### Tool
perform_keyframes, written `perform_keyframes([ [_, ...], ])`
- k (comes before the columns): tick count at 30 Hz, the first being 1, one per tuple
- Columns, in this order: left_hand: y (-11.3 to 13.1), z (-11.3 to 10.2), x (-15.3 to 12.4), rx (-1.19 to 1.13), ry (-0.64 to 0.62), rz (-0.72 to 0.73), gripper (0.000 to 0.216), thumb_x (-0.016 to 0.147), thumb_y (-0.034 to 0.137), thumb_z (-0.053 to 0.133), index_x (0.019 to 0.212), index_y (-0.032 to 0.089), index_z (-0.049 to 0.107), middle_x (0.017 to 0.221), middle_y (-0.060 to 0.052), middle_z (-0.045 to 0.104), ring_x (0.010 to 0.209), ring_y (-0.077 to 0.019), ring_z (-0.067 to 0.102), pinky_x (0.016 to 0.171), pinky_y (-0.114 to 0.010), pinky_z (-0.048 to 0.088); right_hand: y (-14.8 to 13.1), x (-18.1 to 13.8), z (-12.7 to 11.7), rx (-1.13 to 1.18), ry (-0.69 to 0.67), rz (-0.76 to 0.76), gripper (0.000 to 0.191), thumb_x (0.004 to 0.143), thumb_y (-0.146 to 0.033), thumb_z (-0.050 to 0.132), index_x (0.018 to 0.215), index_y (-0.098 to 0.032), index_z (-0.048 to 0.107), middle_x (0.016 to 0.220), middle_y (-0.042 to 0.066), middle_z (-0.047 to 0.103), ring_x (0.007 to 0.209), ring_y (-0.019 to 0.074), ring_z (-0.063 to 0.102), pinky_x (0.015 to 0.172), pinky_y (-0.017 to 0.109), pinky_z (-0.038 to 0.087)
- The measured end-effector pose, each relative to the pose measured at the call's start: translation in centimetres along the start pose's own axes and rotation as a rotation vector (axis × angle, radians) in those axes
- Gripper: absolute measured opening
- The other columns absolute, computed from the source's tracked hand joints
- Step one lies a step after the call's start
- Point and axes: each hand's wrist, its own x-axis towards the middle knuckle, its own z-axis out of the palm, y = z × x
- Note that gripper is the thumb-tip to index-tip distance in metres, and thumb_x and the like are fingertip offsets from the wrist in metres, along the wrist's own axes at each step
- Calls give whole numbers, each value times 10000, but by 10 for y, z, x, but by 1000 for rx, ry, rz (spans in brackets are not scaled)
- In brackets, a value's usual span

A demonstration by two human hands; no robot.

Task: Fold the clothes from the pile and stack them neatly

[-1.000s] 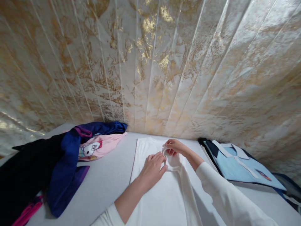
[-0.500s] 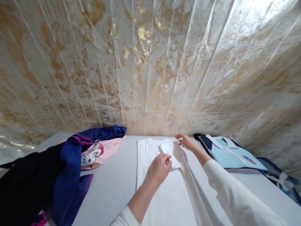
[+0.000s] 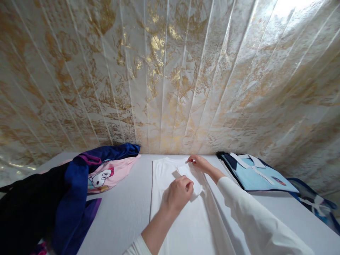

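A white garment (image 3: pixel 183 219) lies flat and lengthwise on the pale table (image 3: pixel 124 209), its far end near the wall. My left hand (image 3: pixel 178 193) rests on it with fingers curled, pinching the near edge of a small folded sleeve flap (image 3: pixel 189 176). My right hand (image 3: pixel 199 163) reaches further back and pinches the far end of the same flap near the garment's top edge. Both arms wear white sleeves.
A heap of clothes lies at the left: black cloth (image 3: pixel 29 202), a blue garment (image 3: pixel 79 180) and a pink one with a cartoon print (image 3: pixel 108 174). Folded light-blue clothing (image 3: pixel 261 176) lies at the right. A gold-patterned drape (image 3: pixel 170 78) hangs behind the table.
My right hand has gone from beside my left hand to the garment's far edge, spreading the sleeve flap flat. My left hand slid slightly nearer. The camera tilted up a little.
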Motion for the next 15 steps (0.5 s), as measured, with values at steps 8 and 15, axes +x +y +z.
perform_keyframes([
  [8, -3, -9, -2, 248, -27, 24, 197, 872, 199, 542, 1017, 204, 675, 1100, -78, 649, 1061, -253, 578, 902, -387, 438, -16, -50, 0, 112, 205, -87, 381, 811, -39, 436, 1157, -169, 526, 1192, 106, 561, 908, 150, 603, 822, 306, 497],
  [15, -31, 3, 1, 364, -175, 149, 360, 966, 286, 445, 1316, 232, 513, 1474, -89, 422, 1390, -252, 303, 1080, -471, 274, -69, -238, 24, 140, 127, -396, 416, 770, -95, 474, 1154, -252, 491, 1067, 65, 628, 948, 184, 630, 803, 290, 540],
])
